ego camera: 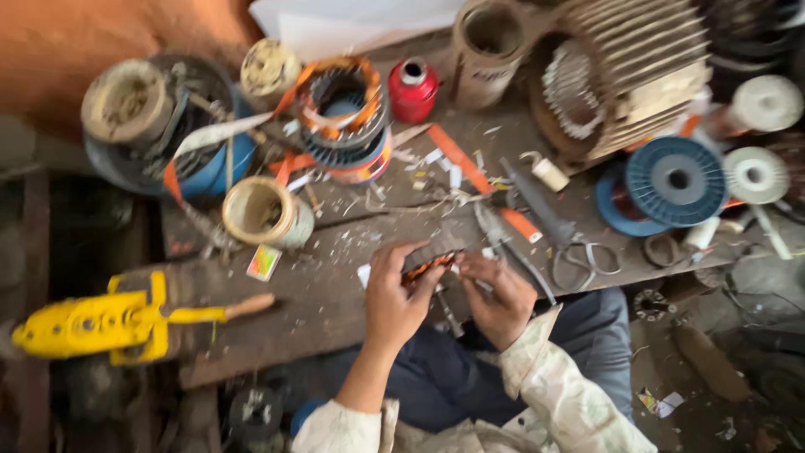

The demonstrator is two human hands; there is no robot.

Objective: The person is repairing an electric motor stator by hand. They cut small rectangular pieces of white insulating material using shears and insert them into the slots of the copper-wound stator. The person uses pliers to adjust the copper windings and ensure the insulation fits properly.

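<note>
The person's left hand (392, 295) and right hand (496, 295) meet at the near edge of a messy wooden workbench (335, 277). Both hands pinch a small coil of copper wire (429, 265) between their fingers. The picture is blurry, so the coil's shape is hard to tell. Just beside the right hand lie pliers (503, 243) and a pair of scissors (570, 247). A yellow tool with a wooden handle (126, 319) sits well to the left. Farther back stand a red can (412, 88), a small open tin (264, 211), a blue wire spool (671, 180) and a big ribbed motor shell (625, 75).
</note>
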